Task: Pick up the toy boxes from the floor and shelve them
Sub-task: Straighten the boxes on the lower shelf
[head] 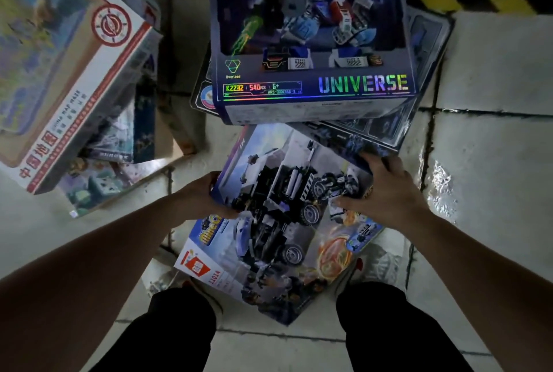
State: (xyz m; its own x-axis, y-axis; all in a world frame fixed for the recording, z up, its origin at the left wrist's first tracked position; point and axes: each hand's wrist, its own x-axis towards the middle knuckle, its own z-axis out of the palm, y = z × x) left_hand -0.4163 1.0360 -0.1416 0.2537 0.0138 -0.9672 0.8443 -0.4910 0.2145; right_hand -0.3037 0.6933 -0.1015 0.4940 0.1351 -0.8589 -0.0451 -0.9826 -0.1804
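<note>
Nearest, my left hand [203,196] and right hand [389,189] grip the glossy black-truck cardboard box [284,168], fingers curled; other toy boxes [314,96] lie unshelved.

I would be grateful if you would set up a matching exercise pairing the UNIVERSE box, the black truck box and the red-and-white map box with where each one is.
Things:
1. UNIVERSE box
2. black truck box
3. map box

Places:
A. tilted on a pile of boxes at the left
B. gripped between the left hand and the right hand
C. on top of dark flat boxes, beyond the hands

Pairs: 1-C, 2-B, 3-A.
</note>
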